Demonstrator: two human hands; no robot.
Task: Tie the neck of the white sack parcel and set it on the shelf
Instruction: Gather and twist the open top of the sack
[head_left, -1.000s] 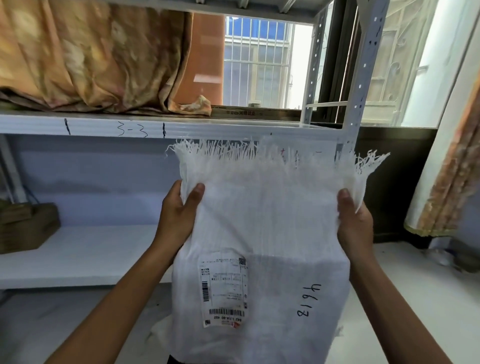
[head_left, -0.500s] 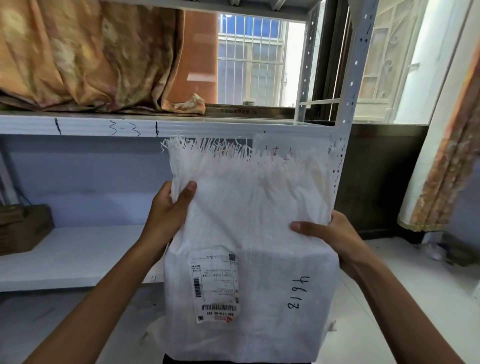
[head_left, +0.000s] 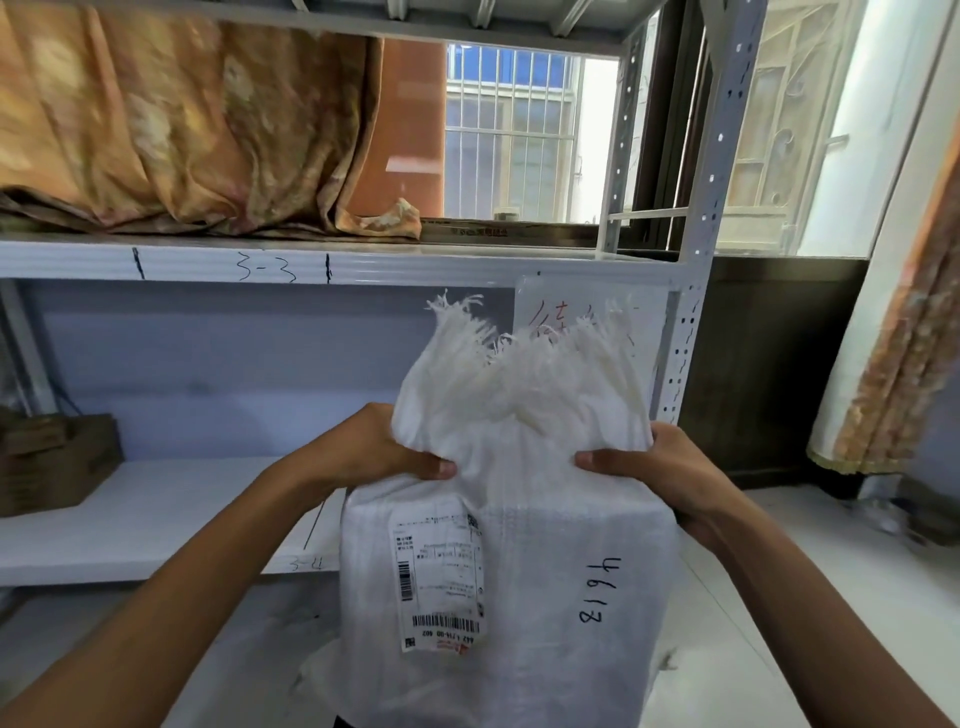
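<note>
The white sack parcel stands upright in front of me, with a shipping label on its left face and "4613" handwritten on the right. Its frayed neck is bunched inward above the boxy contents. My left hand pinches the neck from the left. My right hand squeezes it from the right, thumb across the front. The white metal shelf lies behind and to the left, its lower board marked "3-4".
A wooden box sits at the shelf's far left. The upper board, marked "3-3", carries orange draped cloth. A perforated upright post stands just behind the sack. A curtain hangs at right over pale floor.
Both hands have slid inward and gathered the flat, wide sack top into a narrower bunched neck. The frayed edge sits lower and the sack has shifted slightly right.
</note>
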